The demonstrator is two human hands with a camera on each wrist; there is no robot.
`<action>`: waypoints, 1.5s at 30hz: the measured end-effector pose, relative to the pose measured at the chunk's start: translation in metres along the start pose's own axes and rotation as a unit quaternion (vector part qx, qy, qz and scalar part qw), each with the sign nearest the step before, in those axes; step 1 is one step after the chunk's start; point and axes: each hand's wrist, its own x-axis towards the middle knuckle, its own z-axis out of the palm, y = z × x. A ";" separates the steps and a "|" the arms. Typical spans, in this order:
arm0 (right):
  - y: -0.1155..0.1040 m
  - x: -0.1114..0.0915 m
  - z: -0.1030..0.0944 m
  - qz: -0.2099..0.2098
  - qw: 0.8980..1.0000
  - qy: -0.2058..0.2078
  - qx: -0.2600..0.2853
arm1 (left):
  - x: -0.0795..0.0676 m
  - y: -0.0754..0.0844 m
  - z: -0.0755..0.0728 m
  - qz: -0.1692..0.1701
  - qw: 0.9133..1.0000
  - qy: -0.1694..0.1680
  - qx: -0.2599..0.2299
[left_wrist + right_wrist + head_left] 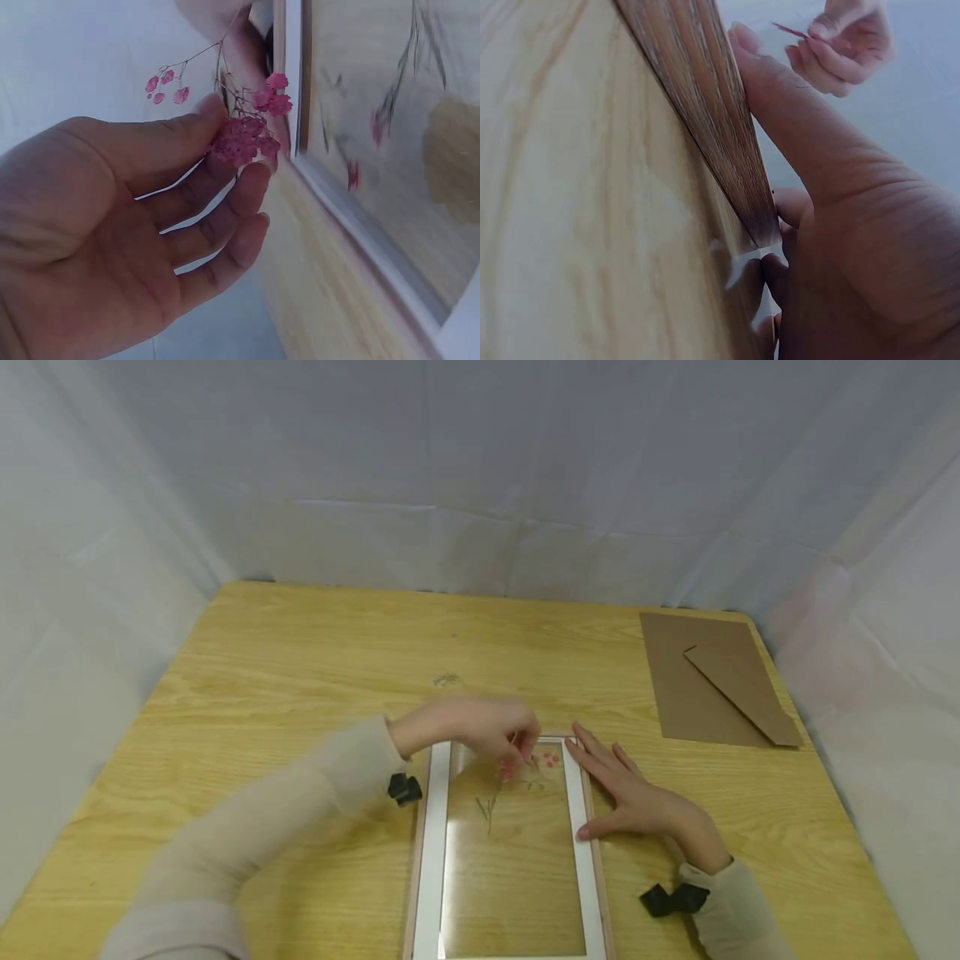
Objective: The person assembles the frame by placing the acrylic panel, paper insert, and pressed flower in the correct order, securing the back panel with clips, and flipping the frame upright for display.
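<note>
A picture frame (432, 868) with a white inner border and a clear pane lies on the table in the head view. Above its far end is my left hand (487, 724), blurred by motion. Between thumb and fingertips it pinches a sprig of small pink dried flowers (244, 142). Pink blossoms (550, 759) and a thin green stem (489, 810) show at the pane's upper part. My right hand (637, 802) rests on the frame's right side, fingers extended and thumb nearer to me. The frame's wood-grained side (705, 97) shows in the right wrist view.
Beyond the frame lies a thin dried sprig (446, 679) on the wooden table (300, 635). At the far right is a brown backing board (663, 677) with a stand flap (738, 689) on it. White sheeting (480, 468) surrounds the table's back and sides.
</note>
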 end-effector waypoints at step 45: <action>0.002 0.000 0.003 -0.009 1.000 0.010 -0.005 | -0.045 0.045 0.135 0.038 0.902 0.025 0.429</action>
